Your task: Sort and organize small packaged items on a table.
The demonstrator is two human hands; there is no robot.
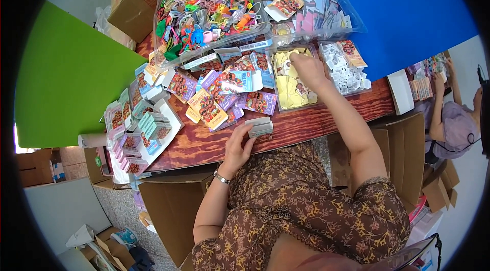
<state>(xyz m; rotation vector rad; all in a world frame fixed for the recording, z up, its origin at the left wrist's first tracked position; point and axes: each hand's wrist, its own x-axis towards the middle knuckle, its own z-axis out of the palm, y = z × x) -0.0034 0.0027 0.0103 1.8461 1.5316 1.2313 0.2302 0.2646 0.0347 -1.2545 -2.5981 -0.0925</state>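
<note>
Now, head view, left hand: the left hand (238,149) is pinching a small open box (261,127) at its left side, between thumb and fingers.
Box axis: its long side is running left to right, rising slightly rightward, pale flaps facing the camera.
Box place: it is sitting just right of the left fingertips, above the front part of the red-brown table (301,124).
Right hand: the right hand (310,70) is holding its fingertips among yellow packets (287,92); whether they're pinching one, I cannot tell.
</note>
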